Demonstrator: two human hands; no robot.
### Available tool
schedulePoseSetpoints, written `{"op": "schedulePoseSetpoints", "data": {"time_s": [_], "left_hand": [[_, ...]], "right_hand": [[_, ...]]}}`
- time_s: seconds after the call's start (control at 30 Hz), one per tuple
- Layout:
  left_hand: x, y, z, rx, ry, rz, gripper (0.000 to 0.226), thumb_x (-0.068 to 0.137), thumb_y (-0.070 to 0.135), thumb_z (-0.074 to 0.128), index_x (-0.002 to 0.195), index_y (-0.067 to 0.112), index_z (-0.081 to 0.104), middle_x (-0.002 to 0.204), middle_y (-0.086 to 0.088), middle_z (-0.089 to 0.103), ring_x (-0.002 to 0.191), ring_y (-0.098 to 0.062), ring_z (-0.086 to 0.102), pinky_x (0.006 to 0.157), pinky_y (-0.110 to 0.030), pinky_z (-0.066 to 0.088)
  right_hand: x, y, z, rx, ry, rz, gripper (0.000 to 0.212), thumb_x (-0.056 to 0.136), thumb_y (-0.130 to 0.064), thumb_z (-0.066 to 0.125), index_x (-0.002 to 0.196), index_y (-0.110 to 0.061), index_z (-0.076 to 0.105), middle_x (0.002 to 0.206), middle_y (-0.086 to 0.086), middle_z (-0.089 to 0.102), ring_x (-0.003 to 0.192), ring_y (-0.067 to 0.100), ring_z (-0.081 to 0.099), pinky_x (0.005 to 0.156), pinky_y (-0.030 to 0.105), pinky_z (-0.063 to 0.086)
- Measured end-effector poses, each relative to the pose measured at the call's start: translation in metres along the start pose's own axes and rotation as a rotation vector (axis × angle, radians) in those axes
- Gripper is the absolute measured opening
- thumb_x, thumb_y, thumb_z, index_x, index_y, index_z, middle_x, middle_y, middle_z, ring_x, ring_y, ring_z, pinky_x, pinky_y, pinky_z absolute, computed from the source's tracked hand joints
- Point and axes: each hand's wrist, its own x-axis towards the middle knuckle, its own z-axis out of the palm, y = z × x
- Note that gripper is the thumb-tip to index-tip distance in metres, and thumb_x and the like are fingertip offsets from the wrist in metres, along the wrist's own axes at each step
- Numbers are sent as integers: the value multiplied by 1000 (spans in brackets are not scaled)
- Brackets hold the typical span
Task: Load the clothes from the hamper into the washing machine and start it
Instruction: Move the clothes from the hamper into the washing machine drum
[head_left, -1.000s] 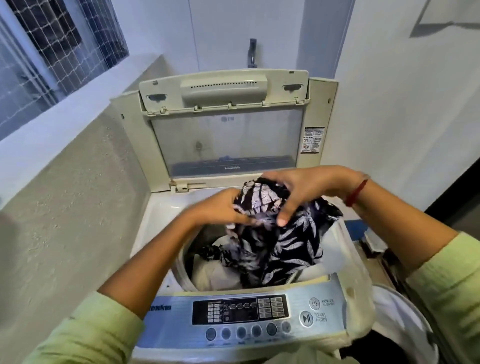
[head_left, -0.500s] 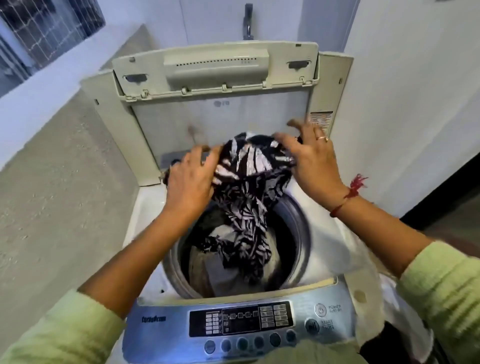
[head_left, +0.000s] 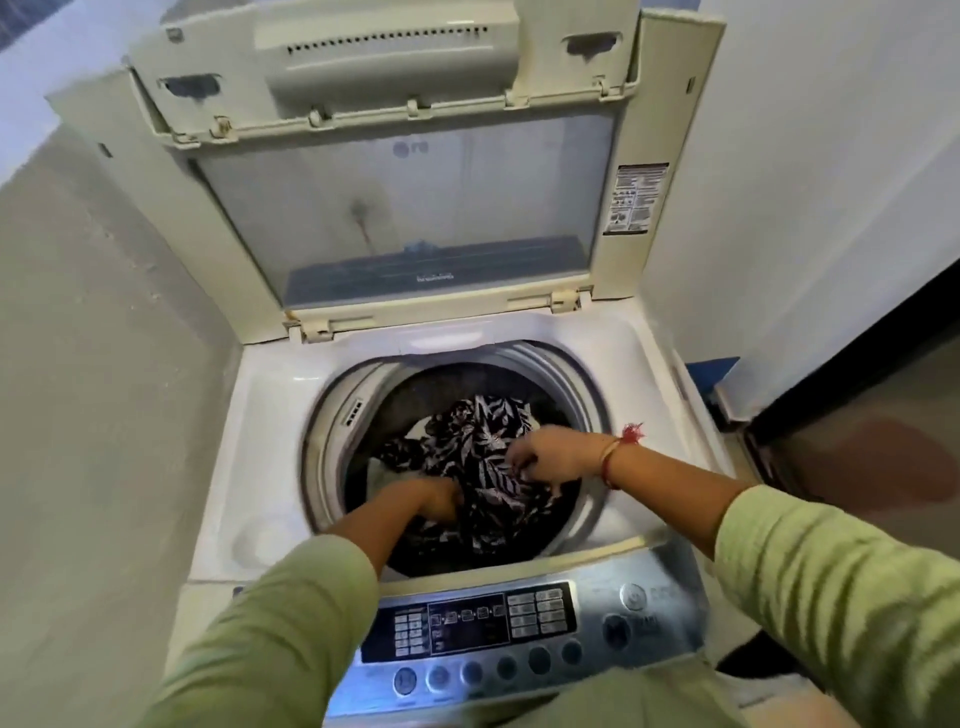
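A top-loading washing machine (head_left: 260, 415) stands with its lid (head_left: 395, 218) raised upright at the back. Inside the drum (head_left: 582, 384) lies a black garment with a white leaf print (head_left: 478, 441), on top of some pale cloth. Both my hands reach down into the drum. My left hand (head_left: 436, 501) is pushed into the garment's near left side, its fingers partly buried. My right hand (head_left: 556, 457), with a red thread at the wrist, grips the garment's right side with curled fingers. The hamper is out of view.
The control panel (head_left: 467, 623) with its row of round buttons (head_left: 488, 670) runs along the machine's near edge. A rough grey wall (head_left: 93, 364) stands close on the left and a white wall (head_left: 805, 182) on the right. A dark appliance (head_left: 857, 457) stands at the right.
Both hands have gone from holding the printed garment up above the opening to pressing it down inside the drum. The view has tilted further down and closer to the machine.
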Motion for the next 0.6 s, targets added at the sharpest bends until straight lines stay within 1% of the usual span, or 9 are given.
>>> {"op": "schedulePoseSetpoints", "data": {"time_s": [0.07,0.13,0.17,0.23,0.3,0.37,0.43,0.5,0.6], "left_hand": [[8,1,-12,-220,110,59,20,90,15,57,107,6,64,111,-12,65,97,-23,58,88,-36,49],[4,13,-31,-452,382,100,18,91,11,57,105,5,65,96,-8,64,88,-22,59,73,-27,49],[-2,25,-41,-540,570,111,17,91,12,57,105,9,65,94,-8,65,85,-23,61,70,-26,49],[-20,62,-62,-678,899,213,12,91,15,58,100,18,65,94,-7,69,85,-22,64,78,-32,51],[-48,113,-73,-763,1049,388,8,93,18,56,94,22,62,92,-3,69,82,-19,64,77,-31,51],[-76,175,-72,-763,1067,584,7,92,19,55,92,23,61,89,3,67,78,-9,62,71,-20,48],[-92,235,-59,-676,986,745,6,90,20,56,92,18,61,88,5,64,78,-6,59,65,-16,46],[-88,291,-43,-563,856,869,8,89,24,56,95,18,59,90,7,61,77,-3,57,64,-15,45],[-50,358,-22,-351,733,845,14,91,24,54,103,18,57,99,5,56,88,-11,57,71,-23,48]], "right_hand": [[-12,12,-10,187,149,-3,36,91,-15,52,127,-13,55,127,9,58,114,24,54,94,28,41],[-31,23,-20,344,284,-17,34,90,-14,55,125,-12,56,124,8,60,113,22,56,92,24,41],[-44,30,-24,429,352,-28,33,90,-13,57,123,-13,58,121,7,61,112,21,57,94,25,43],[-77,44,-32,573,494,-48,29,89,-13,59,118,-15,61,111,5,64,104,18,61,92,24,46],[-115,59,-36,633,634,-45,24,89,-14,60,113,-17,63,101,0,66,90,14,64,84,19,46],[-157,78,-31,676,752,-19,20,90,-17,60,110,-17,64,100,-1,68,88,15,65,83,22,48],[-193,97,-20,704,843,-2,21,91,-15,59,111,-14,64,103,-1,68,94,14,66,85,25,51],[-229,125,2,724,934,47,21,90,-6,56,109,-14,63,104,-3,68,97,8,64,84,21,51],[-268,172,52,727,1014,259,24,91,-9,55,108,-23,63,101,-7,67,92,6,63,81,21,49]]}}
